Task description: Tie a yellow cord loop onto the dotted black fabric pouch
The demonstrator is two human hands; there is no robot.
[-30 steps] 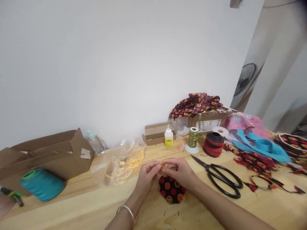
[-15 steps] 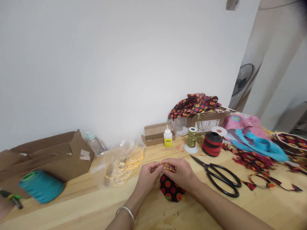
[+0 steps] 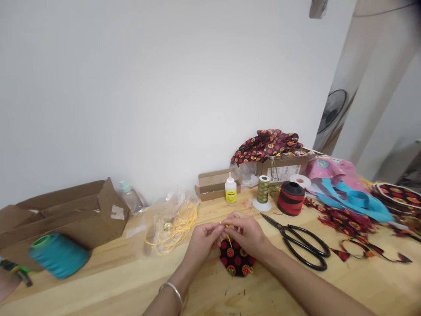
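Two printed labels face my head camera, too small to read: a yellow one on the white nozzle bottle (image 3: 230, 189), near the table's (image 3: 108, 292) rear edge, and a white one on the brown carton (image 3: 263, 167) to its right. A blue emblem on the pink wrapper (image 3: 329, 170) is blurred. My left hand (image 3: 202, 241) and right hand (image 3: 250, 235) are nearly touching, thumbs and fingers pinched closed on a thin yellow cord (image 3: 229, 241). Beneath them, toward the table's near edge, lies a black patterned fabric piece (image 3: 234, 263), partly covered by my right hand, with a yellow loop at its lower right. Over by the left edge sits a long open box (image 3: 82, 228); I cannot make out its contents. A clear plastic bag (image 3: 158, 210) lies around and under coiled yellow cord. Patterned cloth (image 3: 267, 145) heaps over the carton.
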